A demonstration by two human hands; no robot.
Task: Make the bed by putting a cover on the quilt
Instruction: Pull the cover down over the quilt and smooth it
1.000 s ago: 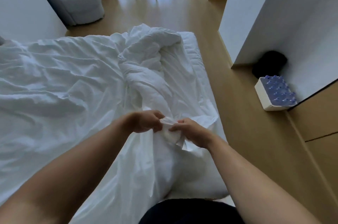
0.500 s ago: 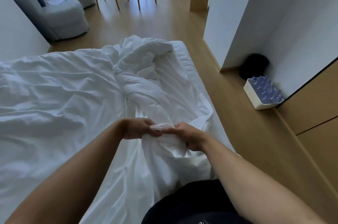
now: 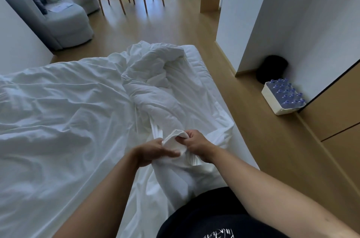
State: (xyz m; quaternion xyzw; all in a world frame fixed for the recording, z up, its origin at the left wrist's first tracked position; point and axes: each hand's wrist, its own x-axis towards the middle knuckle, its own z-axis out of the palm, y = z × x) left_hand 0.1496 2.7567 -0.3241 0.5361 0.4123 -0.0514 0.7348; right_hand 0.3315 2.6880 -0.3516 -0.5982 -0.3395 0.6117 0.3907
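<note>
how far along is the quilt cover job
Early. Done: white bedding lies spread over the bed. In hand: the left hand and the right hand both grip one white corner at the near edge. Left: the quilt lies bunched in a twisted roll, so most of the covering and smoothing remains.

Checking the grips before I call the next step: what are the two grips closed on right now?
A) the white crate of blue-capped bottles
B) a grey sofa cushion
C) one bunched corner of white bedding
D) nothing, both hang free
C: the left grip and the right grip both pinch the same bunched corner of white bedding, held up between them above the bed.
</note>
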